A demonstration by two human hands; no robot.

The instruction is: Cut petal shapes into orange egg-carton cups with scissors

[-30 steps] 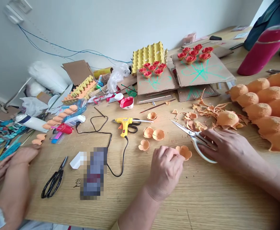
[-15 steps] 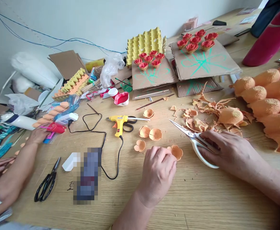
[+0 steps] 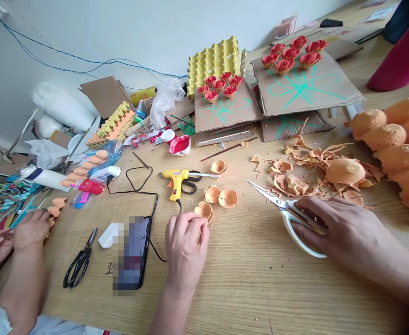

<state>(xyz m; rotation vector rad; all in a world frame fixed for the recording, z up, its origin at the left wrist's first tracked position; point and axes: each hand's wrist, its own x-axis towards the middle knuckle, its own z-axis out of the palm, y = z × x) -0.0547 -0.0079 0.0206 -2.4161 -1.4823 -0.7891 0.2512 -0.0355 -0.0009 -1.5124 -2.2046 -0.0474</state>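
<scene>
My left hand (image 3: pixel 187 239) is closed, its fingertips pinching the edge of an orange egg-carton flower cup (image 3: pixel 203 210). That cup rests on another one, whose rim shows below it. Just beyond lie two more cups side by side, the right one a round petal cup (image 3: pixel 228 198). A single cup (image 3: pixel 219 167) sits farther back near the yellow glue gun (image 3: pixel 175 180). My right hand (image 3: pixel 344 228) rests on the table, wrapped round white-handled scissors (image 3: pixel 288 209). Their blades point away to the left and look nearly closed.
Orange scraps (image 3: pixel 295 184) and a large orange egg tray (image 3: pixel 400 144) lie at the right. Red flowers stand on cardboard (image 3: pixel 309 93) behind. Black scissors (image 3: pixel 80 265) and a phone (image 3: pixel 134 256) lie at left, beside a co-worker's hands (image 3: pixel 31 228).
My left hand has moved left, carrying a flower cup from near the scissors onto the leftmost cup. My right hand keeps hold of the scissors. The co-worker's hands have come closer together.
</scene>
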